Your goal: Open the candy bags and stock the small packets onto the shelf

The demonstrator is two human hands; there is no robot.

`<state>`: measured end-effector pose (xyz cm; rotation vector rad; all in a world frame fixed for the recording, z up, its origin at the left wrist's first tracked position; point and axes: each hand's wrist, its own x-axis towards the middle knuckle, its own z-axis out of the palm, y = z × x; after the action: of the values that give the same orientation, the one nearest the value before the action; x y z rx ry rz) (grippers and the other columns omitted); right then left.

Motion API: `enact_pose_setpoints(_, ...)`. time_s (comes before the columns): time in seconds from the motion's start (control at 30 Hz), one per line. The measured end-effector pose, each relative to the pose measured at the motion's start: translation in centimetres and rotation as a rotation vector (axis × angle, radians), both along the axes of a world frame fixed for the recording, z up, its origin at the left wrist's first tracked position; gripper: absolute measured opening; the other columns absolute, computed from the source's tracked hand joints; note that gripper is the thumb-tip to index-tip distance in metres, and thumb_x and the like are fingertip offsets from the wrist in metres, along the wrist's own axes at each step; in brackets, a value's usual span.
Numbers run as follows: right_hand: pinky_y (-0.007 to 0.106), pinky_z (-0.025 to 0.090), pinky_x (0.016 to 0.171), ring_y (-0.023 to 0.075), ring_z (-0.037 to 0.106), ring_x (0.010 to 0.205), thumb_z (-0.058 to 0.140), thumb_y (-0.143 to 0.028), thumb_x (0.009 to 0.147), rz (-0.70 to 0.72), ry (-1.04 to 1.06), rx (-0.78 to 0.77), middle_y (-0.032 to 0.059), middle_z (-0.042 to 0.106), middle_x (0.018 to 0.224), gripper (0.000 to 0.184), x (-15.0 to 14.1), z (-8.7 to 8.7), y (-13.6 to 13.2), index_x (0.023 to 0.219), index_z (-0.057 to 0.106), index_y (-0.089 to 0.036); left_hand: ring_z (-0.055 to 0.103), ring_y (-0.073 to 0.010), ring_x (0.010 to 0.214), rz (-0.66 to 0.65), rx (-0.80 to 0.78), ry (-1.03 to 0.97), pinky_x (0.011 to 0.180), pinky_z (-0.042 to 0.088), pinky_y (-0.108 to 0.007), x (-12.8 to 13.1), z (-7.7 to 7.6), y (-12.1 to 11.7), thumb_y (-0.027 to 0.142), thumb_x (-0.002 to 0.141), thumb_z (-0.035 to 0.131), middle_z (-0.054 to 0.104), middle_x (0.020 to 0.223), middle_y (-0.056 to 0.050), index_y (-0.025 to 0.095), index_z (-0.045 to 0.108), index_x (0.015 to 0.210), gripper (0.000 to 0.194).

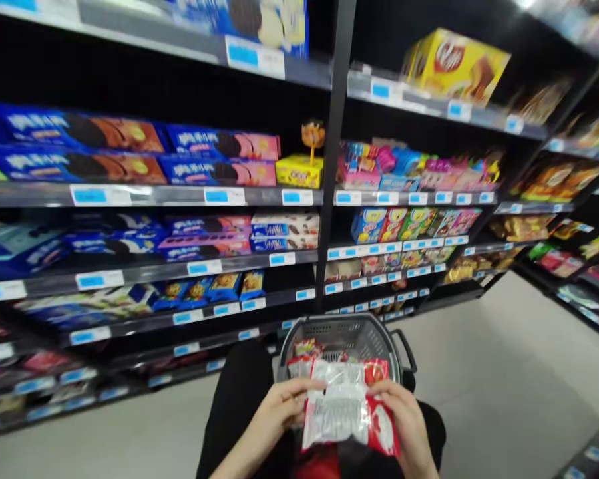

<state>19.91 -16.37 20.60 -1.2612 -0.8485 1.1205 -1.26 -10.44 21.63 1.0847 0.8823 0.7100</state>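
Note:
A red and white snack packet (pixel 340 406) is held flat between my two hands, its shiny, printed side facing up. My left hand (pixel 288 402) grips its left edge with the thumb on top. On the opposite edge, my right hand (pixel 400 411) pinches the red part. Just beyond the packet stands a grey shopping basket (pixel 352 324), with a red snack packet (pixel 307 348) and other packets inside. The held packet hides part of the basket's near side.
Shelves of blue biscuit boxes (pixel 219 153) run along the front left. To the right, shelves hold small candy boxes (pixel 416 224) and a yellow pie box (pixel 462 66). Pale floor (pixel 479 352) lies right of the basket. My black-clad knee (pixel 242 379) is beside the basket.

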Motion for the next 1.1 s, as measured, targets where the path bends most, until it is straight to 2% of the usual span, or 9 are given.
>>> enact_pose_setpoints(0.17,0.021,0.046,0.056,0.0146,0.058,0.060,0.061,-0.018,0.056,0.038,0.360,-0.085,0.0040,0.067,0.067,0.019,-0.3,-1.0,-0.9,0.071,0.073,-0.016,0.060,-0.0200,0.087,-0.070,0.234,0.132,0.075,0.046,-0.027,-1.6,0.6,-0.6,0.026,0.069,0.062,0.065,0.100,-0.009,0.018,0.068,0.096,0.029)
enact_pose_setpoints(0.33,0.028,0.050,0.069,0.0211,0.063,0.078,0.073,-0.019,0.054,0.179,0.262,-0.110,0.0067,0.070,0.087,0.027,-0.9,-2.5,-1.2,0.081,0.072,-0.021,0.062,-0.0153,0.071,0.017,0.606,0.360,0.065,0.046,-0.022,-2.7,-0.2,-0.9,0.026,0.081,0.047,0.069,0.079,-0.007,0.019,0.071,0.085,0.025)
enact_pose_setpoints(0.4,0.031,0.051,0.065,0.0222,0.064,0.073,0.075,-0.026,0.056,0.189,0.187,-0.132,0.0076,0.070,0.080,0.026,-1.1,-3.1,-1.3,0.080,0.072,-0.018,0.059,-0.0121,0.059,0.035,0.664,0.458,0.058,0.043,-0.020,-2.6,-0.7,-0.9,0.025,0.082,0.043,0.066,0.064,-0.004,0.018,0.070,0.080,0.028)
enact_pose_setpoints(0.57,0.020,0.038,0.038,0.0098,0.045,0.034,0.055,-0.046,0.075,0.094,-0.346,-0.288,-0.0026,0.048,0.038,0.039,-1.2,-4.4,-0.5,0.055,0.062,-0.013,0.043,-0.0076,0.040,0.046,0.500,0.715,0.045,0.031,-0.019,-1.5,-3.6,0.5,0.037,0.081,0.042,0.042,0.037,0.005,0.015,0.052,0.051,0.038)
enact_pose_setpoints(0.7,0.022,0.044,0.056,0.0156,0.057,0.062,0.053,-0.043,0.076,0.010,-0.692,-0.148,0.0034,0.061,0.065,0.033,-1.0,-6.3,2.1,0.066,0.064,-0.014,0.039,-0.0075,0.036,-0.019,0.270,0.637,0.041,0.026,-0.019,-0.7,-7.7,3.4,0.039,0.079,0.042,0.040,0.040,0.006,0.015,0.048,0.053,0.035)
enact_pose_setpoints(0.8,0.026,0.047,0.065,0.0193,0.061,0.074,0.052,-0.038,0.077,0.149,-0.608,-0.114,0.0078,0.066,0.080,0.031,-0.9,-8.6,4.8,0.091,0.064,-0.012,0.049,-0.0102,0.045,-0.165,0.276,0.604,0.048,0.034,-0.020,-0.9,-10.0,5.9,0.037,0.080,0.041,0.051,0.046,0.002,0.014,0.055,0.062,0.033)
enact_pose_setpoints(0.9,0.028,0.047,0.071,0.0207,0.062,0.076,0.052,-0.030,0.078,0.338,-0.730,-0.125,0.0076,0.068,0.079,0.025,-1.2,-11.5,7.5,0.093,0.065,-0.014,0.058,-0.0186,0.069,-0.253,0.411,0.855,0.066,0.040,-0.028,-2.1,-11.5,7.7,0.034,0.079,0.045,0.063,0.065,-0.005,0.015,0.064,0.077,0.027)
enact_pose_setpoints(1.0,0.027,0.044,0.076,0.0199,0.063,0.082,0.053,-0.015,0.076,0.498,-0.994,-0.105,0.0075,0.069,0.087,0.020,-2.7,-15.2,9.3,0.088,0.068,-0.019,0.049,-0.0302,0.101,-0.004,0.554,1.285,0.085,0.034,-0.043,-4.6,-13.0,8.2,0.034,0.079,0.047,0.063,0.097,-0.014,0.017,0.060,0.105,0.034)
enact_pose_setpoints(1.1,0.027,0.043,0.072,0.0196,0.063,0.077,0.053,-0.006,0.074,0.534,-1.088,-0.222,0.0092,0.068,0.072,0.018,-5.7,-19.7,10.0,0.071,0.069,-0.012,0.032,-0.0366,0.118,0.266,0.516,1.536,0.092,0.025,-0.053,-7.3,-15.0,7.7,0.039,0.082,0.041,0.041,0.129,-0.018,0.017,0.044,0.125,0.048)
